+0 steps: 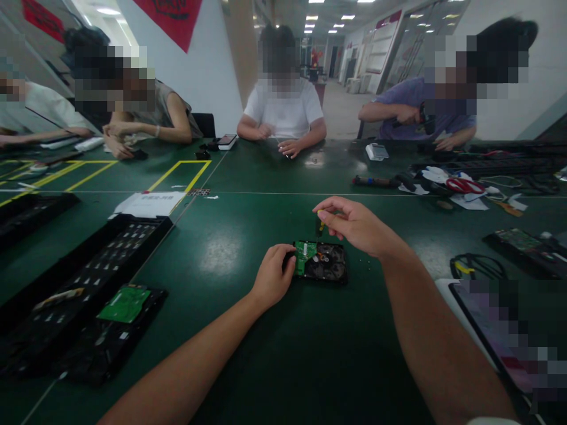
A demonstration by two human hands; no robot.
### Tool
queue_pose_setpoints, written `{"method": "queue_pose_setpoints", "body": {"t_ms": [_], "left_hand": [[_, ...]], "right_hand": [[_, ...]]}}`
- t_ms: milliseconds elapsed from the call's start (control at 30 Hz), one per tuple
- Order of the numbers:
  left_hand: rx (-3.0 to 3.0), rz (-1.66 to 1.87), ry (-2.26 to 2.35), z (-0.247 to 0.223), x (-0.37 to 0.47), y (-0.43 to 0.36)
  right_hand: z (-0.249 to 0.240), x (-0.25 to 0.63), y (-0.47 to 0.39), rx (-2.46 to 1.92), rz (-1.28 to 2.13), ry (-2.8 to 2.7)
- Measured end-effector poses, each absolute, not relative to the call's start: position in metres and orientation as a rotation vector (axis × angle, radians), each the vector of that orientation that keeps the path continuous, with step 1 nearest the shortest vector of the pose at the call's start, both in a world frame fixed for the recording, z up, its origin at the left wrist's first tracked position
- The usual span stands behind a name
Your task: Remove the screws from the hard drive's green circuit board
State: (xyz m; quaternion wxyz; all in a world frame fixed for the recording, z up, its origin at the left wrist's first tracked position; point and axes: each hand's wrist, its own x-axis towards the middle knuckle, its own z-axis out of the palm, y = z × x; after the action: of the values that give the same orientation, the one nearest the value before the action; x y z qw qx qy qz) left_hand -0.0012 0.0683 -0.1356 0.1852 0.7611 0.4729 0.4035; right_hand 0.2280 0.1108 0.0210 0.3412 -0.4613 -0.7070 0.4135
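Observation:
A hard drive (pixel 330 265) lies on the green table with its green circuit board (pixel 305 257) facing up. Its left edge is steadied by my left hand (pixel 275 271), the fingers curled and closed against it. Above the drive, my right hand (pixel 349 221) pinches a small screwdriver with a black and yellow handle (pixel 319 224). The screwdriver points down at the drive's top edge; whether its tip sits in a screw is too small to tell. Several tiny screws (pixel 369 262) lie just right of the drive.
At left are long black trays (pixel 84 277) and a black unit with a green board (pixel 126 304). A tablet (pixel 491 336), coiled black cable (pixel 478 267) and another circuit-board unit (pixel 527 248) lie right. Cables and scraps (pixel 460 183) lie farther back. Several people sit opposite.

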Motion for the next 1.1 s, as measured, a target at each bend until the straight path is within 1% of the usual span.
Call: {"method": "queue_pose_setpoints", "body": {"t_ms": [133,533,600,733,800,967,1100], "left_hand": [[2.137,1.138,1.333,-0.1365,-0.0012,0.0691],[2.133,1.127,1.327,-0.1372,-0.0017,0.0694],[2.134,1.124,1.331,-0.1381,-0.0019,0.0698],[2.13,1.12,1.335,-0.1379,-0.002,0.0702],[2.13,1.12,1.332,-0.1367,-0.0019,0.0699],[2.135,1.114,1.346,-0.1344,-0.0015,0.0689],[2.131,1.116,1.342,-0.1352,-0.0012,0.0688]], "right_hand": [[0.0178,0.2308,0.1132,-1.348,0.88,-1.812],[0.0234,0.2289,0.1088,-1.299,0.846,-1.946],[0.0214,0.2288,0.1095,-1.31,0.886,-1.93],[0.015,0.2292,0.1136,-1.247,1.105,-1.832],[0.0137,0.2304,0.115,-1.23,1.122,-1.832],[0.0181,0.2354,0.1136,-1.369,0.823,-1.887],[0.0225,0.2348,0.1117,-1.442,0.704,-1.903]]}}
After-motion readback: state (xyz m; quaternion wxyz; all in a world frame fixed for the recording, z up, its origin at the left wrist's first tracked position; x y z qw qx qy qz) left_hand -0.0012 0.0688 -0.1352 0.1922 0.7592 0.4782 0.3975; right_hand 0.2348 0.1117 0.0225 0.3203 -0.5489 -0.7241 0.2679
